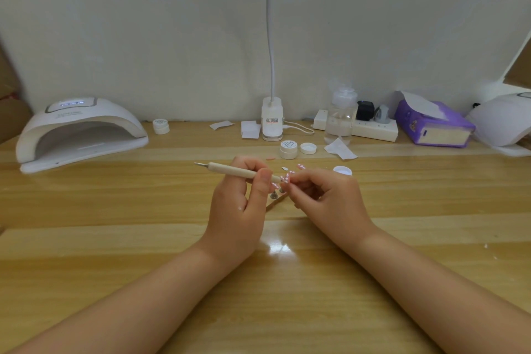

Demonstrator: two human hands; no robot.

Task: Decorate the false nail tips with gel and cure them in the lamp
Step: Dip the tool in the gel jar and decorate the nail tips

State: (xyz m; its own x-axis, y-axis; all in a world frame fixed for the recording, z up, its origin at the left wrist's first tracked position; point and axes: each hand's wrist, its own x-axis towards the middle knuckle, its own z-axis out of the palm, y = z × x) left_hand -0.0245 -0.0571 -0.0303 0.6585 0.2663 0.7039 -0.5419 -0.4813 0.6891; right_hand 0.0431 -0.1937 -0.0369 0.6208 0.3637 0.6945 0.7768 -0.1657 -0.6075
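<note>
Curing lamp (82, 131) is seen far left on the worktop (402, 224), mouth open toward the hands. Desk lamp base (271, 119), closed gel jar (288, 149), loose lid (308, 148), open jar (342, 170) and tissue box (434, 123) are spread behind. Dotting tool (241, 172) is gripped by curled fingers of the left hand (238, 204), metal tip pointing left. Nail tip (286, 179) on a small stand is pinched by the right hand (327, 195); more tips lie just beyond.

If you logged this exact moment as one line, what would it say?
left hand: holds dotting tool | right hand: pinches nail tip | curing lamp: far left, nothing visible inside
</note>
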